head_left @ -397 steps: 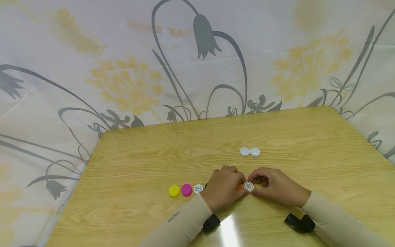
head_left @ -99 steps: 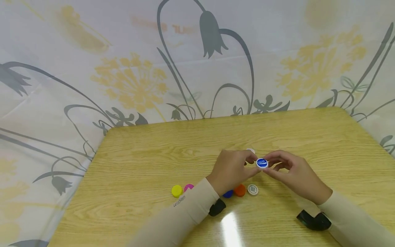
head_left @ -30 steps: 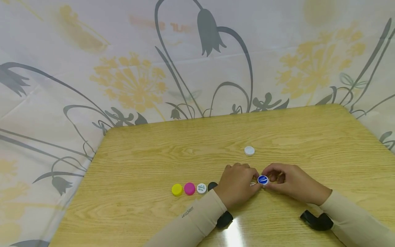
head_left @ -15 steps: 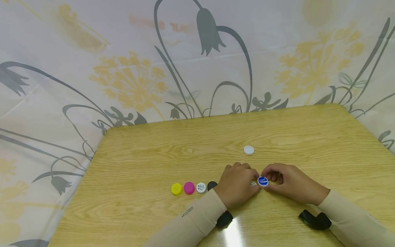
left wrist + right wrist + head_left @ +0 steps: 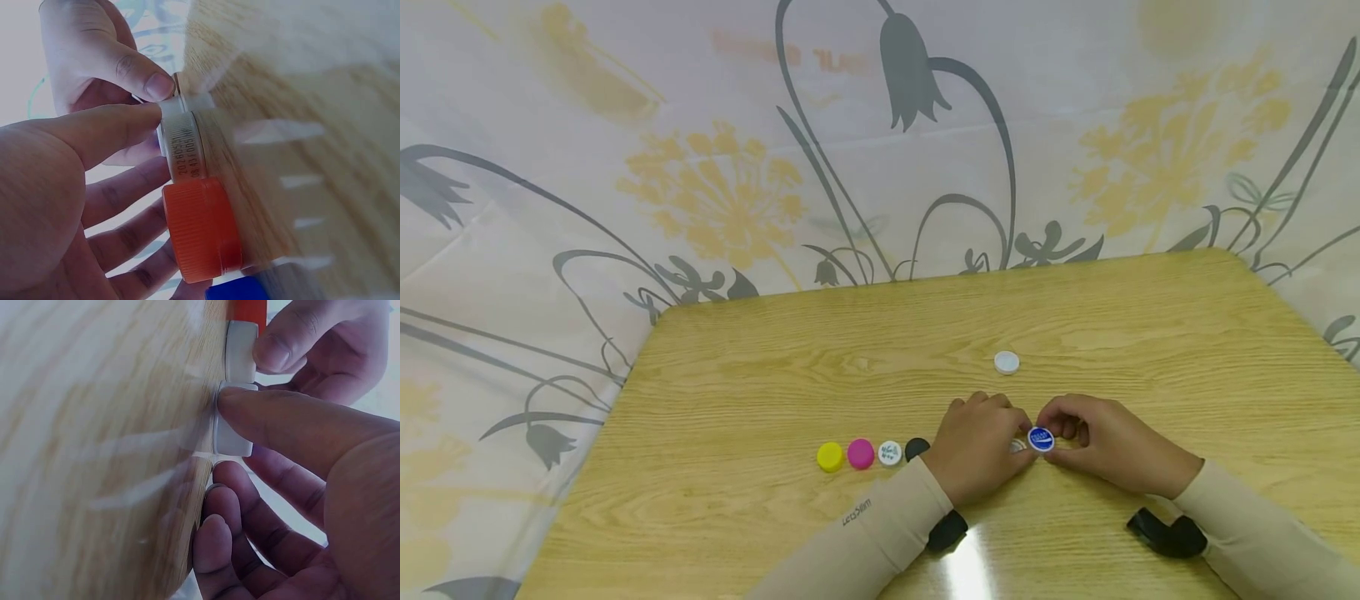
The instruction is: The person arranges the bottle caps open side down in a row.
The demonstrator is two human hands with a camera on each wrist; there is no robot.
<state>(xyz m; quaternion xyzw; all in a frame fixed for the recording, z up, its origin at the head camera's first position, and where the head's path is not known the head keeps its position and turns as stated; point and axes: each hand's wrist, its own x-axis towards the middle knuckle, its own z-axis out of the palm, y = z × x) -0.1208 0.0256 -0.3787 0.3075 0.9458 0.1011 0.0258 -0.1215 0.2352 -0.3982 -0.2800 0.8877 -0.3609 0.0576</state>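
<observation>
In the head view my right hand (image 5: 1105, 442) pinches a white bottle cap with a blue printed top (image 5: 1041, 440) between thumb and fingers. My left hand (image 5: 976, 446) is against its left side, thumb and forefinger around a white bottle cap (image 5: 184, 150) with date print on its side. The right wrist view shows these two white caps side by side on the table, my right thumb on the nearer cap (image 5: 232, 434). An orange bottle cap (image 5: 201, 231) adjoins the printed one, followed by a blue cap (image 5: 239, 290); my left hand hides both in the head view.
The row's left end has yellow (image 5: 830, 457), magenta (image 5: 861, 453), white lettered (image 5: 890, 453) and black (image 5: 917, 449) caps. Farther back lies one white cap (image 5: 1007, 362), hollow side up. A flower-print cloth (image 5: 722, 192) hangs behind the wooden table (image 5: 737, 375).
Earlier, two white caps lay at the back; one, now blue side up, was brought forward to the row's right end. Over the last second my hands have barely moved.
</observation>
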